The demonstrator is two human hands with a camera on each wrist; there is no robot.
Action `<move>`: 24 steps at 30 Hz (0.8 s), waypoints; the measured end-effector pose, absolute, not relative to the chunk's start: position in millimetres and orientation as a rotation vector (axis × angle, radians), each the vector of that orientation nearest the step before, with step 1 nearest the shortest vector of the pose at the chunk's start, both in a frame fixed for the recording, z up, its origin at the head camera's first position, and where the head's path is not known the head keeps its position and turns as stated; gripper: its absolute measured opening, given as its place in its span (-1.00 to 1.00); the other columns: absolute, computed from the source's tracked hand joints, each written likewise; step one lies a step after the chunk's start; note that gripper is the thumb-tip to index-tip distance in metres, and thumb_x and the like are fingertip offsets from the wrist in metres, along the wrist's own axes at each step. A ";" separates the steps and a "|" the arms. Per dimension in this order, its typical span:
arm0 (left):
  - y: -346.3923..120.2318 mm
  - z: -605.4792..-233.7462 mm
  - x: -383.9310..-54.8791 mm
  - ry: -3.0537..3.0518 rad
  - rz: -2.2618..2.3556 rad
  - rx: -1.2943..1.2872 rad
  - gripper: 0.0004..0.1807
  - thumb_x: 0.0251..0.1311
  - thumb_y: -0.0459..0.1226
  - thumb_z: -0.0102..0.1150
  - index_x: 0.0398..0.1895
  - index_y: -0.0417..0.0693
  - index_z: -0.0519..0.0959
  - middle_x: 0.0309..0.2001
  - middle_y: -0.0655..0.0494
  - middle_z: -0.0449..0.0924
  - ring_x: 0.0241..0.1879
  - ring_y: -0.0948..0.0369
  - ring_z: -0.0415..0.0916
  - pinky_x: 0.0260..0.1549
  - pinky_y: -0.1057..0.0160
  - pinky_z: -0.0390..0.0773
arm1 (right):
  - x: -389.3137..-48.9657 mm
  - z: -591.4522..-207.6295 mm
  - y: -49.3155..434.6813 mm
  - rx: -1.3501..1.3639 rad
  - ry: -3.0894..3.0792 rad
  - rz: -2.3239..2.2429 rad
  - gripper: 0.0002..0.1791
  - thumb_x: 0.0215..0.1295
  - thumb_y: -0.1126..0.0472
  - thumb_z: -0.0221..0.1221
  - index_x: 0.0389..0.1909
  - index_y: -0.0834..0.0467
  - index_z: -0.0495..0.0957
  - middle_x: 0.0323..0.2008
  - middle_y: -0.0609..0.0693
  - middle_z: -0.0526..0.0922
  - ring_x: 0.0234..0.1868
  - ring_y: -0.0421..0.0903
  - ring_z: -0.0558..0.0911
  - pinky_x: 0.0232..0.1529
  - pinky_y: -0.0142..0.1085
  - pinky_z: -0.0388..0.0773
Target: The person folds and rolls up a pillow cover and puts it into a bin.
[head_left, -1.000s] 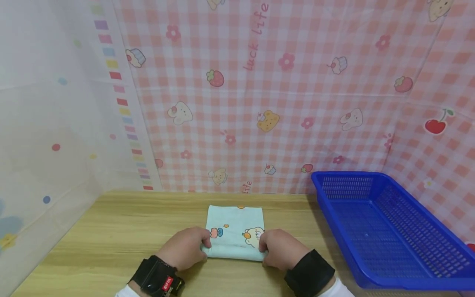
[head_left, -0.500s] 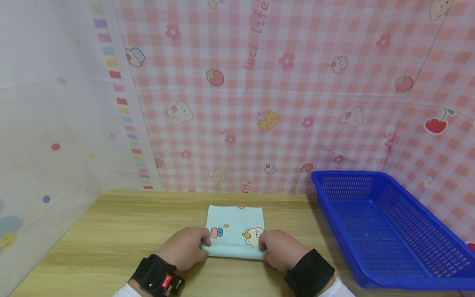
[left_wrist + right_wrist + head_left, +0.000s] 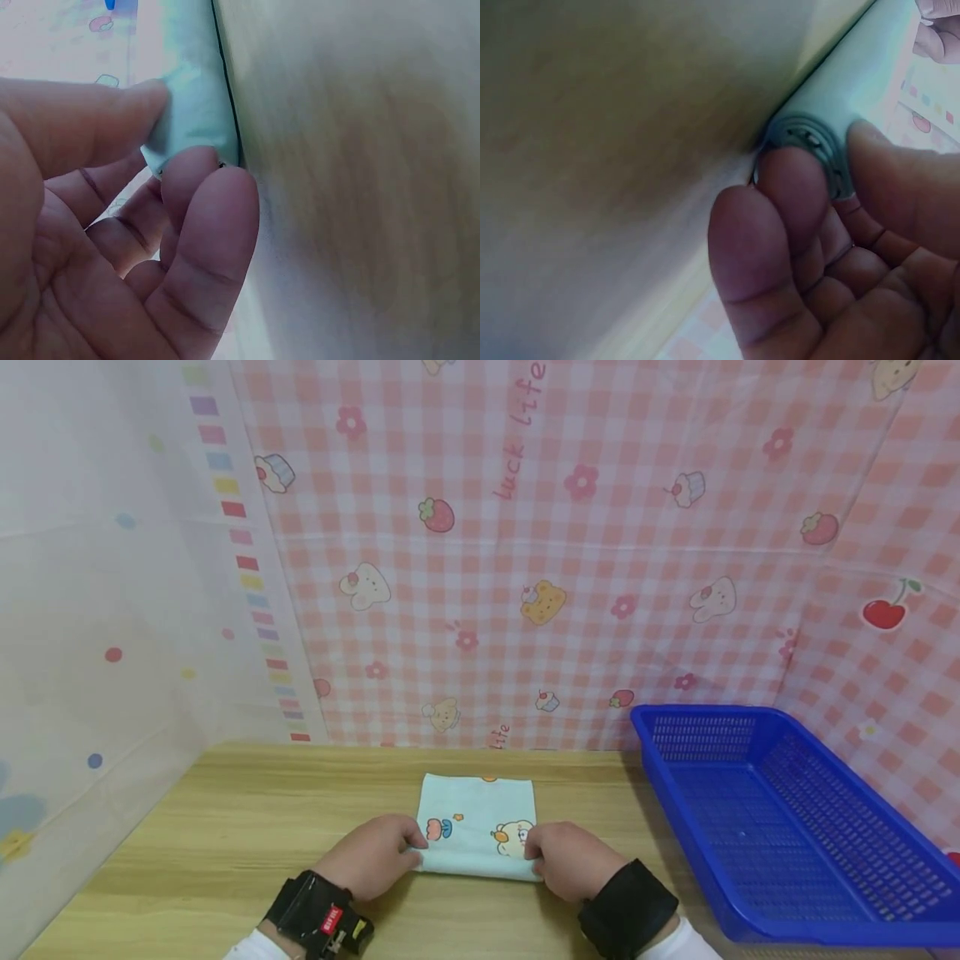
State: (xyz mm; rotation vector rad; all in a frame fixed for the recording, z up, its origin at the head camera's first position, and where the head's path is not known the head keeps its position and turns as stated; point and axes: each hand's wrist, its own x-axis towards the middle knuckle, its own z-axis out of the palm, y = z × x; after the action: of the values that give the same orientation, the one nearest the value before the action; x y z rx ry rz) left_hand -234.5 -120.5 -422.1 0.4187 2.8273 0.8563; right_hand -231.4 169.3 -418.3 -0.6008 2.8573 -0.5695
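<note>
A pale mint cloth [image 3: 472, 806] with cartoon prints lies on the wooden table, its near edge wound into a roll [image 3: 480, 863]. At the roll's left end, my left hand [image 3: 375, 858] pinches it between thumb and fingers. My right hand [image 3: 573, 862] grips the opposite end the same way. In the left wrist view, the thumb presses on top of the roll [image 3: 191, 82] while fingertips sit against its end. Spiral layers show at the end of the roll [image 3: 855, 82] in the right wrist view, with the thumb beside them.
To the right stands a blue plastic basket [image 3: 780, 835] with perforated sides and nothing in it. Behind the wooden table [image 3: 262, 810] hangs a pink checked curtain [image 3: 480, 568], and a white one [image 3: 112, 585] is on the left.
The rolled near edge has shifted slightly away from me, and both hands have kept hold of its ends. It looked flatter half a second ago and shows rounder now.
</note>
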 end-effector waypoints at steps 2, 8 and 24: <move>-120.5 -422.5 -235.3 2.825 0.862 0.406 -0.95 0.33 -0.31 0.34 -0.20 0.03 0.72 -0.06 0.13 0.73 -0.18 0.17 0.50 -0.07 0.04 0.53 | -231.9 -417.7 168.8 -0.591 2.860 -0.585 -0.89 0.35 0.37 0.31 -0.33 0.11 0.65 -0.31 -0.07 0.70 -0.31 -0.14 0.54 -0.13 -0.09 0.57; -121.1 -424.9 -237.9 2.821 0.874 0.392 -0.95 0.38 -0.30 0.30 -0.18 0.03 0.72 -0.09 0.16 0.73 -0.17 0.18 0.51 -0.04 0.02 0.56 | -231.0 -415.1 167.3 -0.526 2.874 -0.661 -0.85 0.35 0.37 0.33 -0.41 0.10 0.64 -0.42 -0.09 0.63 -0.39 -0.12 0.50 -0.28 -0.19 0.49; -116.1 -422.9 -231.4 2.995 0.824 0.482 -0.84 0.19 -0.35 0.45 -0.45 0.11 0.71 -0.32 0.27 0.60 -0.34 0.27 0.47 -0.23 0.15 0.54 | -231.5 -416.6 163.5 -0.594 2.883 -0.663 -0.82 0.27 0.42 0.35 -0.44 0.09 0.65 -0.41 -0.11 0.62 -0.37 -0.15 0.50 -0.25 -0.18 0.53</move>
State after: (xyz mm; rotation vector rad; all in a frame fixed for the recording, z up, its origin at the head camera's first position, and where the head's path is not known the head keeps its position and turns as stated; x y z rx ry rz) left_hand -231.4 -116.1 -422.9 0.4824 2.9950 0.8239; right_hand -231.5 163.5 -416.6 -0.5940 2.8834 -0.6629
